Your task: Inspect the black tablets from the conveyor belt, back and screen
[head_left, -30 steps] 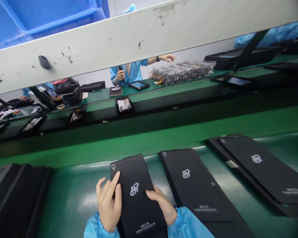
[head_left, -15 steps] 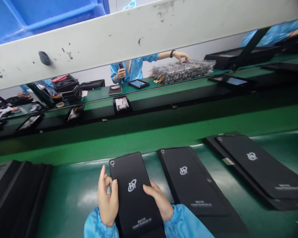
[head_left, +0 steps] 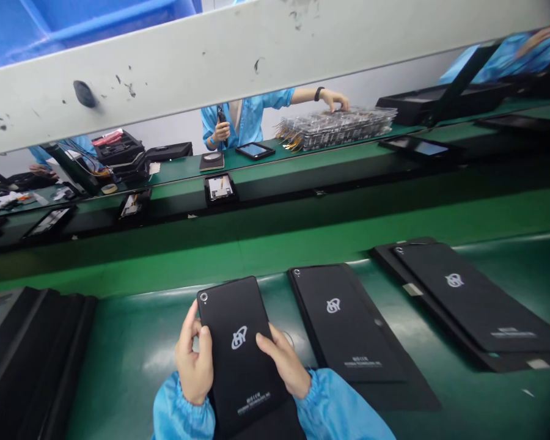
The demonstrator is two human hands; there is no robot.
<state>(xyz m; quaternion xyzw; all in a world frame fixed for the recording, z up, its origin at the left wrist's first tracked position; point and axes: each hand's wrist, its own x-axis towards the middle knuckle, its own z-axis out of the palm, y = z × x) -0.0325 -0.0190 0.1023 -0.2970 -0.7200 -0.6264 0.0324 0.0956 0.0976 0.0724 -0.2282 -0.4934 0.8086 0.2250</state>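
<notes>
A black tablet (head_left: 238, 348) lies back-up, white logo showing, low in the middle of the view. My left hand (head_left: 193, 360) is curled round its left edge. My right hand (head_left: 282, 360) grips its right edge with fingers resting on the back. Both wrists wear blue sleeves. To the right, a second black tablet (head_left: 343, 321) lies back-up on a dark tray on the green belt (head_left: 132, 360). A third tablet (head_left: 474, 302) sits on another tray further right.
Stacked black trays (head_left: 27, 354) fill the lower left. A grey beam (head_left: 238, 61) crosses overhead. Across a far green bench (head_left: 302, 168), a person in blue (head_left: 242, 122) reaches onto a pile of clear parts (head_left: 339, 127); opened tablets (head_left: 219, 188) lie there.
My left fingers have slid off the tablet's back and curled round its left edge. The tablet has shifted slightly left and up. The person opposite has reached onto the clear pile.
</notes>
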